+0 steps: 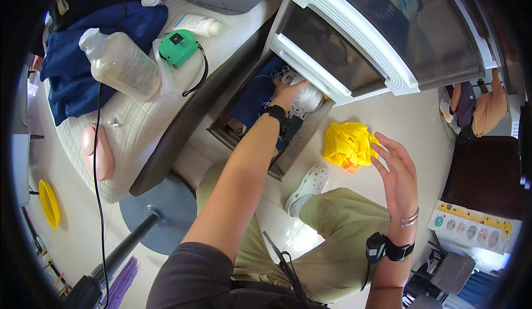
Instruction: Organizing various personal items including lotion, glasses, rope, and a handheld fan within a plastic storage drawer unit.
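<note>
My left hand [289, 93] reaches down into an open lower drawer [305, 149] with a dark see-through wall. It grips a bundle of white string [311, 99], and some of its fingertips are hidden among the strands. Folded dark blue cloth [253, 97] lies in the drawer left of the string. My right hand [400, 178] is raised on the right, fingers apart and holding nothing. Just beyond its fingertips, on the tiled floor, a crumpled yellow plastic bag [347, 142] appears; I cannot tell whether they touch.
The white-framed drawer cabinet [353, 30] rises above the open drawer. At left, a quilted mattress [141, 122] carries a pump bottle [126, 68], a green case [178, 48] with a black strap and a pink device [99, 151]. A round stand base [166, 221] and my white clog [314, 180] occupy the floor.
</note>
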A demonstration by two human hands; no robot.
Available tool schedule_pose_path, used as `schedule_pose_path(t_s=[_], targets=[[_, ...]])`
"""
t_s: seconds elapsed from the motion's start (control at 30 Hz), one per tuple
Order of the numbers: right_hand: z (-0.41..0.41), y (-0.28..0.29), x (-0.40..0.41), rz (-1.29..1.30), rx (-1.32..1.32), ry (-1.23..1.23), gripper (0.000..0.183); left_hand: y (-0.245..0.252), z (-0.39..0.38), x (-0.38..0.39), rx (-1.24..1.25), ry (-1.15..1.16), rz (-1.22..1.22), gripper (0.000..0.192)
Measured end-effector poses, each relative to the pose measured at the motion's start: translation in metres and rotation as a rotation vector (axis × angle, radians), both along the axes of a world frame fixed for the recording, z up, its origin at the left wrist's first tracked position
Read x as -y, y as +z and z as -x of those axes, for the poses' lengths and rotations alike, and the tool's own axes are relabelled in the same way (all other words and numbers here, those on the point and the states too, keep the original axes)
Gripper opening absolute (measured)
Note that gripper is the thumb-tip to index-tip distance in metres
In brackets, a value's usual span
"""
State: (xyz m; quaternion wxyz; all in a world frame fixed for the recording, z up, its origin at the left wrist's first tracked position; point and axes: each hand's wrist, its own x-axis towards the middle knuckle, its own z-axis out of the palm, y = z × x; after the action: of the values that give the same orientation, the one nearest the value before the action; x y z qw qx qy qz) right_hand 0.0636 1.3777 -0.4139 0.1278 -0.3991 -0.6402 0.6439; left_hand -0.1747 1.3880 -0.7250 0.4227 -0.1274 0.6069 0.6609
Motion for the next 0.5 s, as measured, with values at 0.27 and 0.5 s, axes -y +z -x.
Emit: schedule_pose_path(t_s=[0.27, 0.5], targets=[[0.002, 0.006, 0.007, 0.02, -0.033, 0.012, 0.026, 0.039, -0.004, 0.011, -0.091, -0.129, 0.069, 0.116], [0.007, -0.001, 0.005, 0.03, -0.035, 0.033, 0.027, 0.03, -0.007, 0.036, -0.269, -0.098, 0.007, 0.099]])
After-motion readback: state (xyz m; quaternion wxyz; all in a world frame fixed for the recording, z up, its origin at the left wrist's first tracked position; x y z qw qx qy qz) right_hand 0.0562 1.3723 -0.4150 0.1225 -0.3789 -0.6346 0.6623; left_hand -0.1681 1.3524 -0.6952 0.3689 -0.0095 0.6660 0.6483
